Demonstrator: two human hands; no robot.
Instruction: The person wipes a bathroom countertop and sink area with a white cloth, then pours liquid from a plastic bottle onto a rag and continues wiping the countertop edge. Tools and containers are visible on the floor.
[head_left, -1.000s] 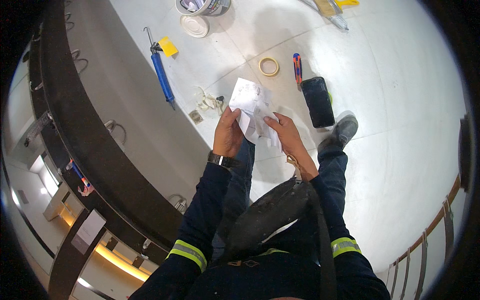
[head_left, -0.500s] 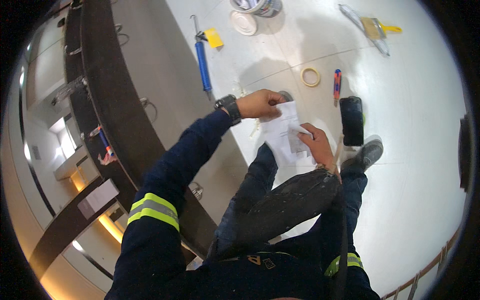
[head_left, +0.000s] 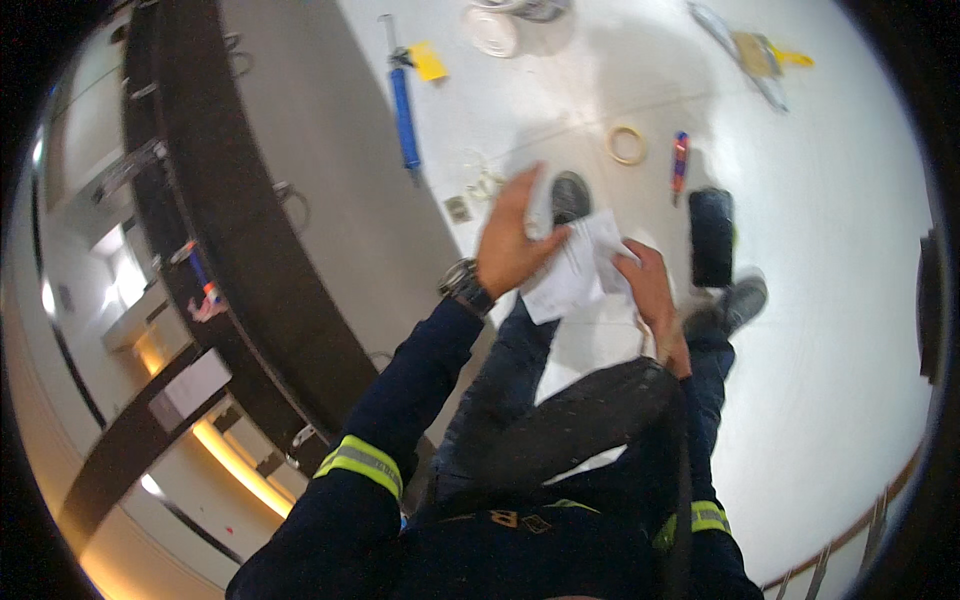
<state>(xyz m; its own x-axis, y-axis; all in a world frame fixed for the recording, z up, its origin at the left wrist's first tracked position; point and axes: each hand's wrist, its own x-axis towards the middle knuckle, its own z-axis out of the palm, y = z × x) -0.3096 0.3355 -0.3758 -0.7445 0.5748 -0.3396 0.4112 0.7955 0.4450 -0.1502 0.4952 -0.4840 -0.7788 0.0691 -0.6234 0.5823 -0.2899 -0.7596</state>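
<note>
A white sheet of paper (head_left: 565,285), creased and partly folded, is between my hands above the floor. My right hand (head_left: 650,285) pinches its right edge between thumb and fingers. My left hand (head_left: 512,240) is at the paper's left side, its fingers stretched out and slightly blurred. The left thumb reaches over to the sheet's upper left edge. A dark watch (head_left: 466,287) is on my left wrist. Beyond the paper, a shoe (head_left: 570,197) shows on the floor.
On the floor lie a blue caulking gun (head_left: 404,120), a masking tape roll (head_left: 626,146), a utility knife (head_left: 680,165), a black phone (head_left: 711,238) and a yellow-handled brush (head_left: 765,55). A bucket (head_left: 540,8) and its lid (head_left: 492,33) are at the far side. Dark-edged cabinetry (head_left: 235,200) runs along the left.
My left hand has let go of the paper's upper corner, spread its fingers and come nearer me. The paper now looks smaller and tilted. My right hand still pinches it.
</note>
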